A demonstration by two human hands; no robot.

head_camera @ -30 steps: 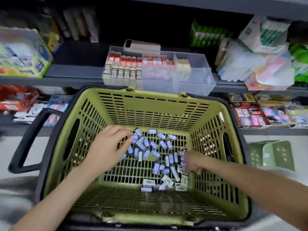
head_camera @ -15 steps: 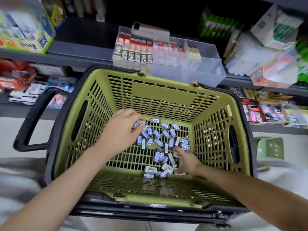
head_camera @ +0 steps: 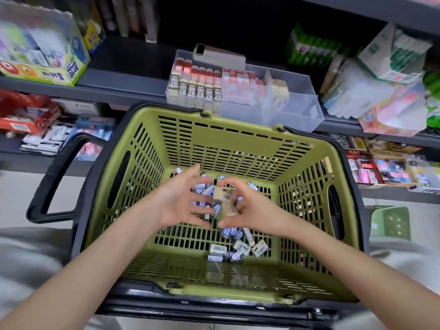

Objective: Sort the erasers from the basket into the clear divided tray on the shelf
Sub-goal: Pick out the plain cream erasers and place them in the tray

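Dark grey shop shelving (head_camera: 123,84) stocked with stationery fills the background, with a colourful cardboard box of glue (head_camera: 42,55) at its upper left. In front of it is an olive-green slotted plastic basket with a black rim and black handle (head_camera: 238,136).

On the shelf's front edge, just beyond the basket's far wall, stands the clear plastic divided tray (head_camera: 297,101). Its left compartment holds upright erasers in dark sleeves marked 2B (head_camera: 195,90). The middle one holds red-and-white erasers (head_camera: 240,84). A few plain beige erasers (head_camera: 279,89) stand at the back of the right compartment.

Both hands hover over the middle of the basket. The right hand (head_camera: 250,206) curls its fingers and thumb around a small stack of beige erasers with dark printed sleeves (head_camera: 225,198), gripping them above the basket floor. The left hand (head_camera: 181,201) is spread wide, fingers straight, holding nothing. Its fingertips are just beside the stack, but motion blur hides whether they touch it.

Many small erasers in blue-and-white sleeves (head_camera: 234,248), along with a few beige ones, lie scattered across the basket floor from its middle toward the near wall.
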